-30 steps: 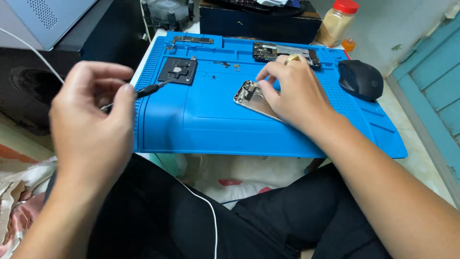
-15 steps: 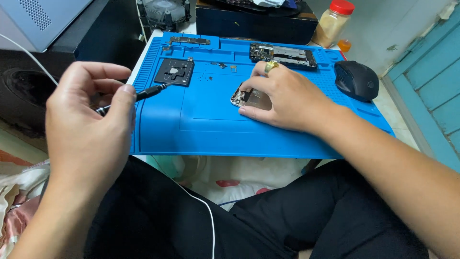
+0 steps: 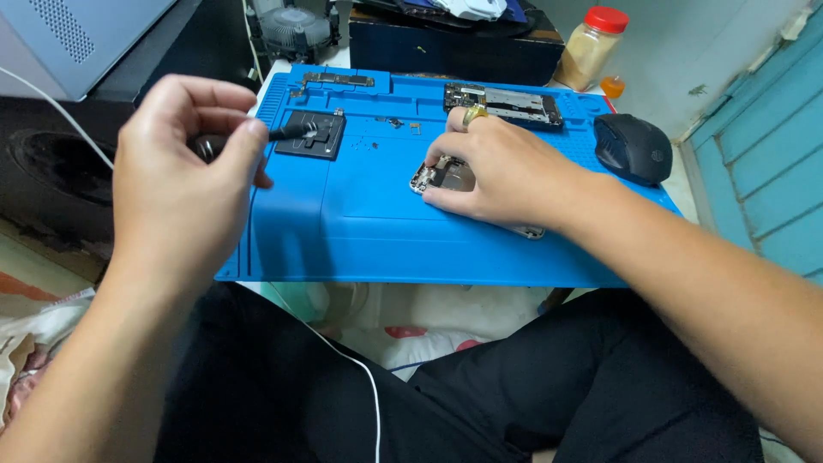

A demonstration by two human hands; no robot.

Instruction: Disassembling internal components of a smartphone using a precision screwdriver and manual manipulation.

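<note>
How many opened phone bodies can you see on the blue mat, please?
2: one phone body under the right hand, another along the blue mat's far edge; more may be hidden.

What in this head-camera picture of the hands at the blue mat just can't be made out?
- Opened phone: head view, mostly hidden under the right hand.
- Black tool: its handle is covered by the left hand; the tip is too small to tell.
- Tiny parts on the blue mat: too small to identify.
- Dark box behind: cut off by the top edge.
</note>
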